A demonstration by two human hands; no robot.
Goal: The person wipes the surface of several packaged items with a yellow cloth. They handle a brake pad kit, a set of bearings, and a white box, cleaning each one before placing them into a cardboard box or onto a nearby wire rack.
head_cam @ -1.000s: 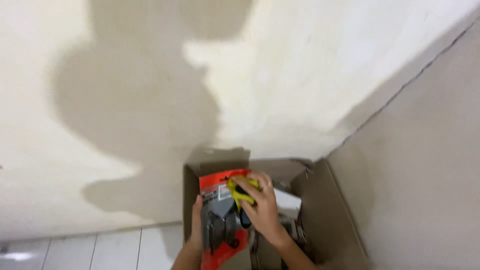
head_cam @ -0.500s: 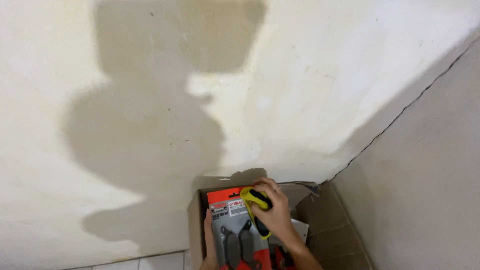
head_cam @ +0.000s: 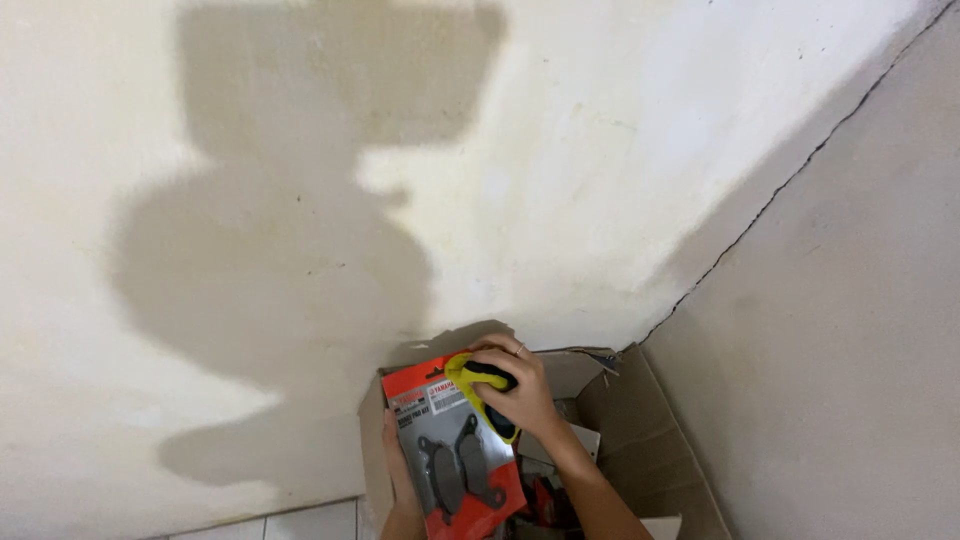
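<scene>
My left hand (head_cam: 398,470) holds a flat red blister pack (head_cam: 452,448) from behind its left edge; two dark grey brake pads show through its clear front. My right hand (head_cam: 520,392) is closed on a yellow and black tool (head_cam: 480,382) and presses it against the pack's upper right corner. Both hands are low in the head view, above an open cardboard box (head_cam: 640,440).
The cardboard box stands in the corner where a cream wall (head_cam: 560,180) meets a grey wall (head_cam: 860,320). Inside it lie white cartons (head_cam: 575,440) and red packages (head_cam: 545,500). A strip of white floor tiles (head_cam: 290,522) shows at the bottom left.
The view has tilted upward, so box and hands sit lower in the frame. The right hand with the yellow tool has shifted slightly toward the pack's top corner.
</scene>
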